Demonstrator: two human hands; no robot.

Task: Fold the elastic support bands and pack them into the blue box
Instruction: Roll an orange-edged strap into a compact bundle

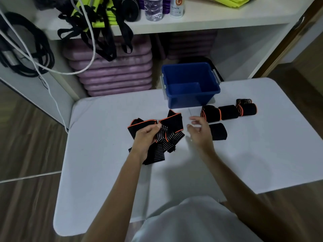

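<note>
A person stands at a white table [104, 172], arms reaching forward over its top. The left hand [146, 138] grips an unfolded elastic support band [172, 124], black with orange edging and pale ribbed stripes, its thumb and fingers curled round the fabric where the band's flaps meet; the band lies spread on the table just in front of that hand, part of it tucked beneath the wrist. The right hand [200, 132] hovers just beside the band, fingers apart and loosely bent, holding nothing. It is slightly blurred.

To the right, near the far edge of the table, three folded bands [227, 111] sit in a row, touching one another, with orange trim showing on their ends. A fourth folded band [218, 131], plain black, lies just in front of them, partly hidden behind the right hand.

The blue box [190, 95] stands open at the table's far edge, behind the bands, grey clips on its sides; no band shows inside it.

Beyond the table, a white shelf unit [201, 23] holds stacked purple mats [113, 72], black straps [97, 28] and a water bottle [153, 7]
</note>
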